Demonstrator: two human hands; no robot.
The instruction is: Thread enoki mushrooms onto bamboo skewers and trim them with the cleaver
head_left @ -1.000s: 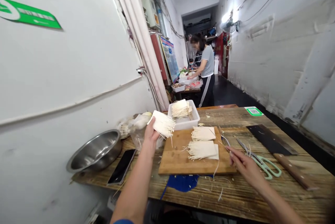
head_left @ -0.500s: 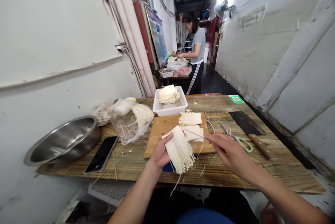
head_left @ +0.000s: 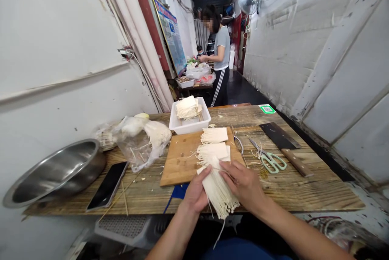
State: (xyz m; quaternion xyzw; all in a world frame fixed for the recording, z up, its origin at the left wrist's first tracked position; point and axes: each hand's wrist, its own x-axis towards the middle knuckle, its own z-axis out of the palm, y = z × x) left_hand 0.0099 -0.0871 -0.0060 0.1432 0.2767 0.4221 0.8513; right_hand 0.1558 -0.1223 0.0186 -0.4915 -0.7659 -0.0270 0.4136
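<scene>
My left hand (head_left: pixel 196 193) is closed around a flat bunch of enoki mushrooms (head_left: pixel 219 193), caps pointing down toward me past the table's front edge. My right hand (head_left: pixel 244 181) pinches a thin wooden skewer at the bunch's upper part; most of the skewer is hidden by my fingers and the mushrooms. Right behind my hands, more flat enoki pieces (head_left: pixel 214 135) lie on the wooden cutting board (head_left: pixel 179 156). Beyond the board, a white plastic tub (head_left: pixel 190 127) holds stacked enoki with sticks showing.
Green-handled scissors (head_left: pixel 273 163) and a cleaver (head_left: pixel 279 136) lie at the right. Leftward are a plastic bag of mushrooms (head_left: pixel 136 142), a phone (head_left: pixel 107 185), loose skewers (head_left: pixel 124 197) and a steel basin (head_left: pixel 57 171). A person (head_left: pixel 221 49) stands at a farther table.
My left hand has brought the enoki bunch from beside the tub down in front of the board. My right hand has moved left with the skewer to meet it. The view has shifted.
</scene>
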